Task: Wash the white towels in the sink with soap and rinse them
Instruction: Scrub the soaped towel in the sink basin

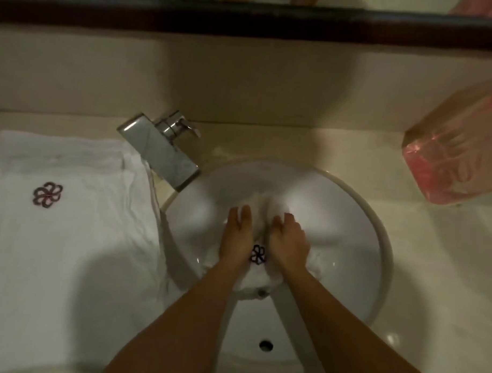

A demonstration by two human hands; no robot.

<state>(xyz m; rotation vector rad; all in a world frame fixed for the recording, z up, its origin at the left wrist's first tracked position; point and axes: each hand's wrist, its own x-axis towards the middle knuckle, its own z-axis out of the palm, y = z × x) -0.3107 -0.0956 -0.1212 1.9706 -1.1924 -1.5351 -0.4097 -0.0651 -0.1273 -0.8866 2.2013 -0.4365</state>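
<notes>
A wet white towel (256, 283) with a dark flower emblem lies bunched in the round white sink (376, 241). My left hand (236, 236) lies on the towel's left side with fingers stretched forward. My right hand (289, 241) grips the towel's right side, its fingers curled into the cloth. The emblem shows between the two hands. More white towels (70, 236) with a reddish flower emblem lie stacked on the counter to the left of the sink.
A square chrome faucet (159, 152) reaches over the sink's rim from the back left. A pink plastic-wrapped pack (458, 154) sits on the counter at the right. A dark ledge (245, 19) runs along the wall above. An overflow hole (265, 345) is in the sink's near wall.
</notes>
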